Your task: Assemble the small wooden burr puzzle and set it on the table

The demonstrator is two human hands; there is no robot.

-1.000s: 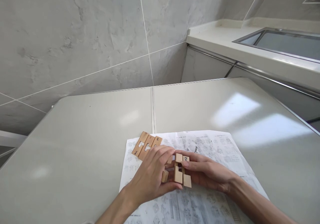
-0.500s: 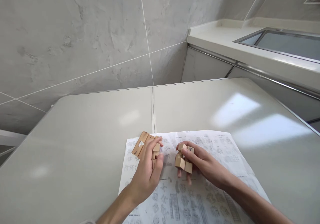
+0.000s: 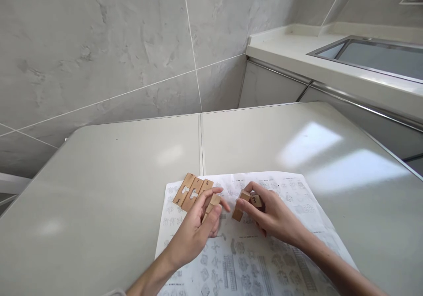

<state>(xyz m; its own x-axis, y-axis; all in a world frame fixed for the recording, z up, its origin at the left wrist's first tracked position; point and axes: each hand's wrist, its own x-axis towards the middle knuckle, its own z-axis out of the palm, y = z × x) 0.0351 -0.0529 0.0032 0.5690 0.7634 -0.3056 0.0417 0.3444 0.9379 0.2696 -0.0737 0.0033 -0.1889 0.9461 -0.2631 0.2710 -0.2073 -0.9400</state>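
Place: home kitchen.
Sink (image 3: 380, 60): steel-rimmed basin set into the worktop, at 2 o'clock.
Worktop (image 3: 297, 53): pale, stone-like slab w/ a low upstand along the wall, 1–2 o'clock.
Cabinets (image 3: 271, 86): flat grey fronts under the worktop, w/ a metal rail on top edge, at 1 o'clock.
Wall tiles (image 3: 99, 45): big grey marble-look tiles, thin white joints, 10–12 o'clock.
Table (image 3: 115, 177): plain beige top, seam in the middle, rounded corners, at 6 o'clock, near the wall.

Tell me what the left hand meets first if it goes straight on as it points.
Probably only the paper sheet, then bare table: the left hand points between the flat wooden pieces and the right hand. Depth is unclear.
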